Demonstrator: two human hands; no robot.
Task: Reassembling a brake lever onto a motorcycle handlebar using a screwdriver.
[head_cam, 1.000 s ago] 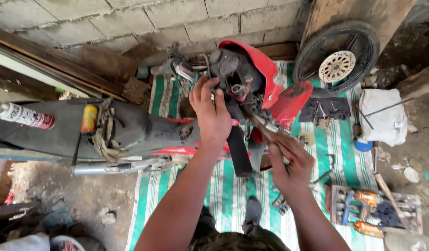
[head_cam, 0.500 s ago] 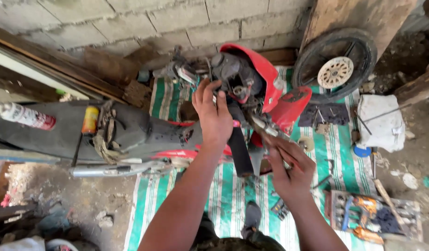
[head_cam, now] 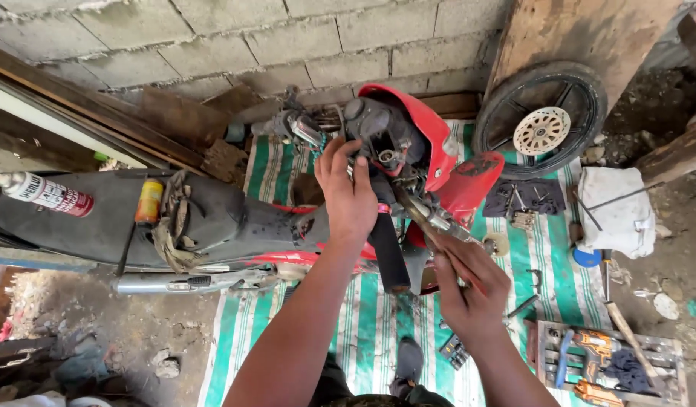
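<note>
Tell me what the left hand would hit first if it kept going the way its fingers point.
The left hand points up toward the wall. Its fingertips already touch the black handlebar housing, so it meets that first, as far as depth can be judged.

The motorcycle (head_cam: 408,158) at the frame's centre has red bodywork and a black seat, and the mat (head_cam: 363,332) beneath it is striped green and white. At the upper right a black wheel (head_cam: 540,120) shows a cream hub, while the lower right holds an orange and black drill (head_cam: 600,347); a yellow can (head_cam: 148,200) sits at the left.
</note>
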